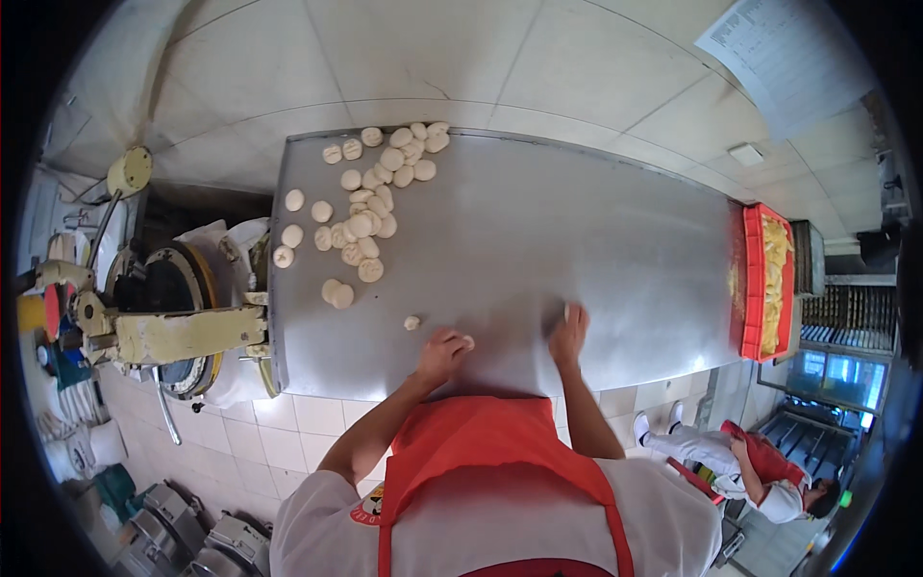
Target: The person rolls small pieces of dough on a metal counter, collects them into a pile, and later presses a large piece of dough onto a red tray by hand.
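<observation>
My left hand is closed near the table's front edge, with a small pale piece of dough at its fingertips. To the right, my right hand hovers at or just above the metal tabletop, slightly blurred. Its fingers are curled together; a pale spot shows at the tips, but I cannot make out what it is. A small lump of dough lies beyond my left hand. Further off on the left, many round, flattened dough pieces lie scattered and partly piled. Two of them overlap nearer to me.
The steel table runs along a tiled wall. At its right end stands a red plastic crate with yellowish contents. A cream-coloured machine with a lever adjoins the left end. Another person in a red apron is at the lower right.
</observation>
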Motion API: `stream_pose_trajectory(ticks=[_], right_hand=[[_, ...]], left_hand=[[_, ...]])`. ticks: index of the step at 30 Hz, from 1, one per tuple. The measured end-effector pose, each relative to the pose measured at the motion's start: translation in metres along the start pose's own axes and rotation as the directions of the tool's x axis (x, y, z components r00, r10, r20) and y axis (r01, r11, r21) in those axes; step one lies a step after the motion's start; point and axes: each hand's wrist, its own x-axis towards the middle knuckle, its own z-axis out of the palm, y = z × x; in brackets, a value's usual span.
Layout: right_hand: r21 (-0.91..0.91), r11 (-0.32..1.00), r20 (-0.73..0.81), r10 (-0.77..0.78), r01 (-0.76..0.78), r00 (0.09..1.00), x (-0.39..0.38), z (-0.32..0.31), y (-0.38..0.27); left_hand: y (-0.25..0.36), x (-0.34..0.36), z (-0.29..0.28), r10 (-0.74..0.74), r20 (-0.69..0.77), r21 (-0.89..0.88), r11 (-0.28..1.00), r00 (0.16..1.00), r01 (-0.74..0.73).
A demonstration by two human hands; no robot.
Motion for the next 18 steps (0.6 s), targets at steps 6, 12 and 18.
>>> stream_pose_trajectory(ticks=[6,12,18], right_hand=[[-0.249,0.968,0.255,0.063,0.002,0.965,-0.117,-0.038,0.049],[-0.357,0.913,0.120,0.252,-0.195,0.960,0.091,-0.046,0.037],[-0.262,0.927,-0.124,0.242,-0.267,0.962,0.186,-0.045,0.061]], left_hand=[[0.014,0.000,0.031,0.163,0.193,0.408,0.883,0.967,-0.231],[0.102,0.193,0.065,0.047,0.309,0.623,0.745,0.950,-0.239],[0.113,0.271,0.114,0.128,0.184,0.697,0.682,0.974,-0.222]])
